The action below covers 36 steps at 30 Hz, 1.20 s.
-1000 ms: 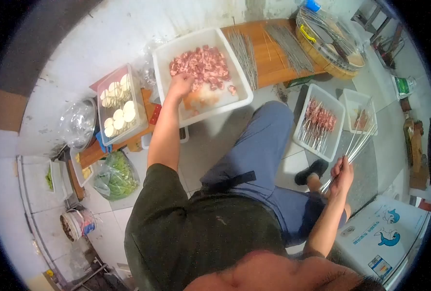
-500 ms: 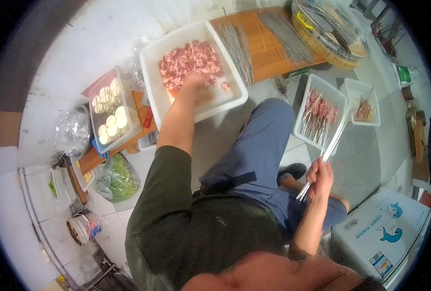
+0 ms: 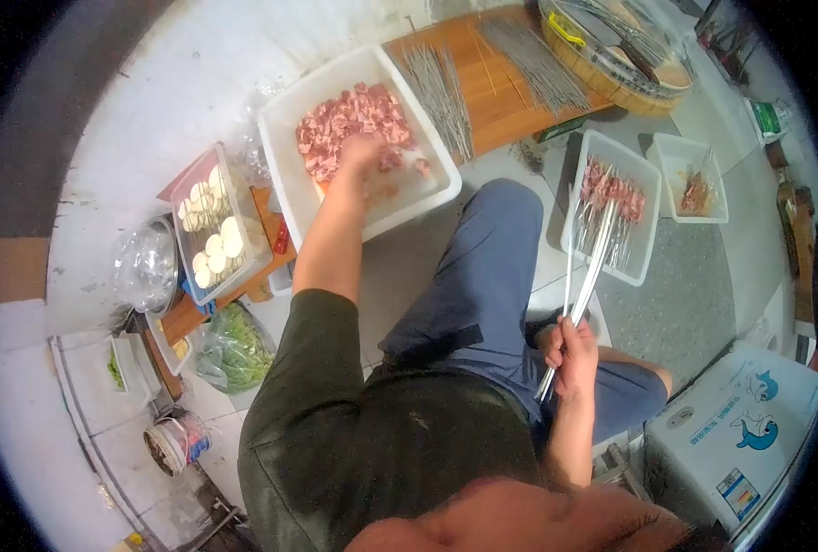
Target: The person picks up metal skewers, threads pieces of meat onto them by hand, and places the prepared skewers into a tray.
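Note:
My left hand [image 3: 361,155] reaches down into a white plastic tub [image 3: 443,189] and touches the pile of raw meat chunks [image 3: 340,120]. Its fingers are bent down among the pieces and mostly hidden, so their grip cannot be made out. In my right hand [image 3: 573,357], the fingers are wrapped round a bundle of long metal skewers [image 3: 591,267]. The bundle points up and away, its far ends over a smaller white tray [image 3: 644,262]. Skewers threaded with meat [image 3: 611,191] lie in that tray.
Loose metal skewers [image 3: 435,97] lie on a wooden board [image 3: 487,138] beside the tub. A round basket [image 3: 602,83] stands at far right, near another white tray [image 3: 717,216]. Left are a container of pale slices [image 3: 220,248] and bagged greens [image 3: 234,350]. A white box [image 3: 731,442] stands at right.
My right hand has shifted left and slightly down, and its skewers now stand more upright, with one angled apart. My left hand stays in the meat. The whole view has shifted slightly.

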Motion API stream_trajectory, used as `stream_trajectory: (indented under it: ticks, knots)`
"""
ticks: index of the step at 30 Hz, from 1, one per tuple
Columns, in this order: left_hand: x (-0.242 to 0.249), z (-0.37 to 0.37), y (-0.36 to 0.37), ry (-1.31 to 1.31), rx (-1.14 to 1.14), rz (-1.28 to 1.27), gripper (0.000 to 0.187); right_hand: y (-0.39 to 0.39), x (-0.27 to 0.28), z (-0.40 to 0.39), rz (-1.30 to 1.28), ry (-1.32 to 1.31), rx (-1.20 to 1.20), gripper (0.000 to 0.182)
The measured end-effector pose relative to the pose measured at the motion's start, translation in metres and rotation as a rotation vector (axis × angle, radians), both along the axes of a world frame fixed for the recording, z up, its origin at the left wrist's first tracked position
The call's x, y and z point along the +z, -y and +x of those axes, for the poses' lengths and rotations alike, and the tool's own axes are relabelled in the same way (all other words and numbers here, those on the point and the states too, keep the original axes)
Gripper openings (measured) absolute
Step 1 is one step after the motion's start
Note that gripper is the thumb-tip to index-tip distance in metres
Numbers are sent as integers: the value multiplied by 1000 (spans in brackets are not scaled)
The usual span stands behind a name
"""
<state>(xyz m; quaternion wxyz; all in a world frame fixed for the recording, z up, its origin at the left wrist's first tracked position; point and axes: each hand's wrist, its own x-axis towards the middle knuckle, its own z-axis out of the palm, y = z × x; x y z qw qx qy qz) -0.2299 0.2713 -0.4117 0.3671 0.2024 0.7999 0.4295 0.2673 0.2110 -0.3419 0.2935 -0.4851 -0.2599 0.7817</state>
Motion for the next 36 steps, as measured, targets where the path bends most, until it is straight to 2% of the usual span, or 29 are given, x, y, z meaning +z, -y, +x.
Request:
stream_trajectory:
  ticks: [3, 4, 7, 10, 13, 16, 19, 22, 28, 31, 36]
  knots:
    - [-3, -8, 8, 322, 145, 353, 20, 2, 8, -14, 83, 41, 86, 10]
    - [-1, -13, 11, 389, 157, 390, 24, 1, 11, -20, 116, 55, 129, 9]
    - [10, -10, 26, 446, 160, 528, 22, -6, 26, -45, 186, 65, 243, 8]
    - [14, -6, 36, 489, 227, 638, 40, -16, 34, -71, 242, 125, 389, 9]
    - [26, -1, 45, 568, 244, 721, 47, -24, 41, -92, 362, 157, 503, 10]
    - [39, 0, 57, 612, 159, 783, 52, -30, 47, -98, 378, 164, 571, 12]
    - [53, 6, 58, 619, 215, 810, 30, -42, 54, -99, 393, 166, 619, 12]
    - [65, 18, 55, 581, 345, 822, 31, -58, 55, -93, 408, 139, 651, 13]
    - [96, 50, 45, 664, 419, 794, 34, -113, 49, -69, 457, 93, 697, 15]
    - [99, 57, 41, 688, 415, 777, 33, -132, 49, -59, 416, 64, 690, 15]
    - [120, 70, 35, 539, 303, 779, 32, -135, 44, -58, 399, 11, 733, 15]
